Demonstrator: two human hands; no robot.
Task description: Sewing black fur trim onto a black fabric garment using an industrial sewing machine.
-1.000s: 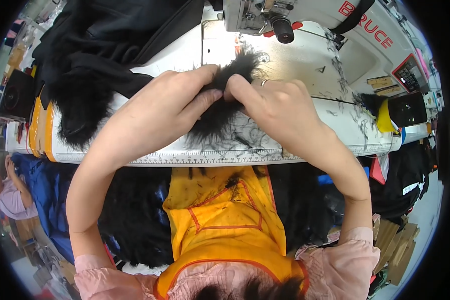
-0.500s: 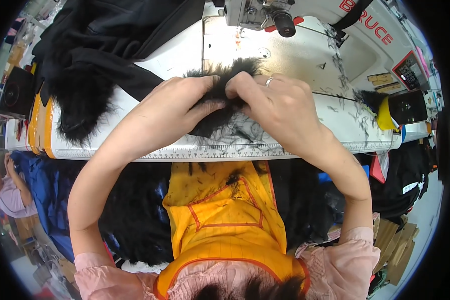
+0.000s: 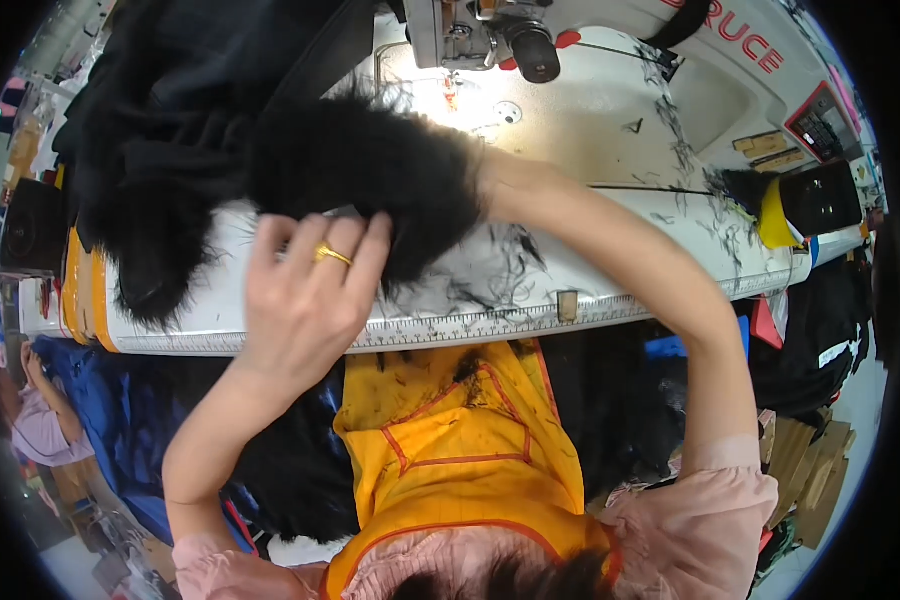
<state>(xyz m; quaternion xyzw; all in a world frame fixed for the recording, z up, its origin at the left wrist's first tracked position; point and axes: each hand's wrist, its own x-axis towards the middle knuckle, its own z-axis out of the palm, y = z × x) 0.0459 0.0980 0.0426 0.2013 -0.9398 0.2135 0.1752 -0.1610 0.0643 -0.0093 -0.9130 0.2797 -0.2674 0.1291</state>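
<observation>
A bulky piece of black fur trim (image 3: 370, 170) lies bunched on the white sewing table, beside a heap of black fabric (image 3: 190, 70) that it seems to join. My left hand (image 3: 310, 285), slightly blurred and wearing a gold-coloured ring, curls its fingers against the near edge of the fur and appears to grip it. From the right, my right hand (image 3: 505, 187) reaches into or behind the fur. Only its wrist end shows; the fingers are hidden. Farther left, another black furry end (image 3: 160, 260) hangs close to the table's edge.
A sewing machine head (image 3: 470, 35) stands beyond the fur, its lamp lit. Loose black fibres (image 3: 505, 255) litter the table. A ruler strip (image 3: 470, 330) edges the front, with a small tan piece (image 3: 567, 305) on it. Another person (image 3: 50, 410) is at far left.
Both hands were together pinching the fur near the machine plate. The fur has shifted left and spread wider; my left hand has come nearer me, and my right hand has slipped out of sight in it.
</observation>
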